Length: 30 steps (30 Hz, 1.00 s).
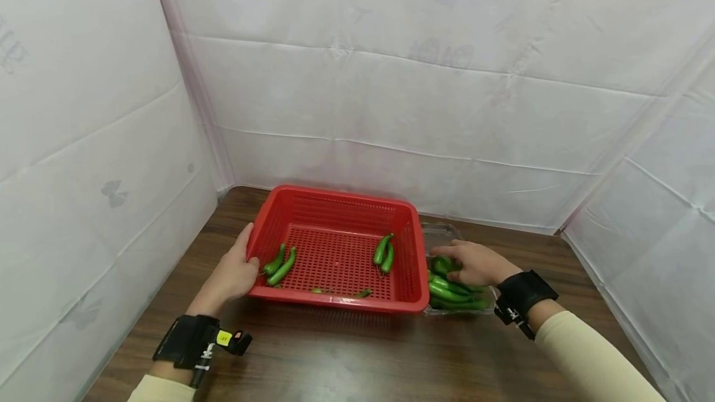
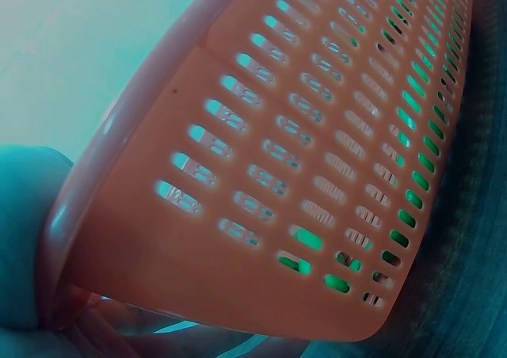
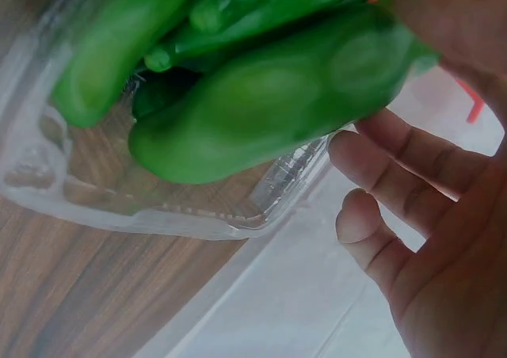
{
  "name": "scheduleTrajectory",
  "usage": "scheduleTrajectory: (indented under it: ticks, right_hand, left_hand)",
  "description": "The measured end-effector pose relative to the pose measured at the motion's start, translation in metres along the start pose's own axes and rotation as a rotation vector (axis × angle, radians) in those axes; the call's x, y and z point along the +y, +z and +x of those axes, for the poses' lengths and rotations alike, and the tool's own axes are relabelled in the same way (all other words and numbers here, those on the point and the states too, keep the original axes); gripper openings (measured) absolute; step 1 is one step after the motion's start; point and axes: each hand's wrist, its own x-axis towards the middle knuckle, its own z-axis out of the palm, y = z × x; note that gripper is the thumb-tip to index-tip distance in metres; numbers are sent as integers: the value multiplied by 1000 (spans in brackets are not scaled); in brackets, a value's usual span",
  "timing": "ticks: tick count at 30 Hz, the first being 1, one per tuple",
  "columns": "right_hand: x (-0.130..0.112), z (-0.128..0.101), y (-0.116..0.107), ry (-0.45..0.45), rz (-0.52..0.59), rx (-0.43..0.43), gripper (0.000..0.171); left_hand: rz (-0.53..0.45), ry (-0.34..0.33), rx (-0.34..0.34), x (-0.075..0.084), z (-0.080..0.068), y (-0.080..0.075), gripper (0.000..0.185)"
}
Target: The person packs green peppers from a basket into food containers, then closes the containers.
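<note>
My left hand [image 1: 233, 273] grips the left rim of a red plastic basket [image 1: 335, 304], its thumb over the edge. Several green chili peppers [image 1: 283, 267] lie in the basket, at its left, right and near sides. To the right, my right hand [image 1: 479, 263] reaches over a clear plastic box [image 3: 150, 219] holding several green peppers [image 1: 451, 293]. Seen from the right wrist, its thumb and fingers pinch one thick green pepper [image 3: 269, 104] by the end; the other fingers are spread beside it. In the left wrist view the perforated basket wall [image 2: 198, 247] hides most of the peppers.
Basket and box stand side by side on a dark wood-grain table [image 1: 335, 358]. White sheeting [image 1: 357, 98] hangs behind and along both sides. The box's clear lid [image 1: 438, 234] stands at its far side, close to the back sheet.
</note>
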Motion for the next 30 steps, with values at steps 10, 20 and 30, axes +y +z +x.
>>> scheduleTrajectory:
  ticks: [10,20,30]
  right_hand:
    - [0,2,2,-5,-3,29,43]
    - [-3,4,-1,22,22,23,45]
    - [-10,11,-17,18,39,-10,48]
  left_hand:
    - [-8,-8,-6,1,-1,-1,76]
    - [-3,-13,-10,3,-1,-2,76]
    - [-15,-3,-7,1,0,-2,76]
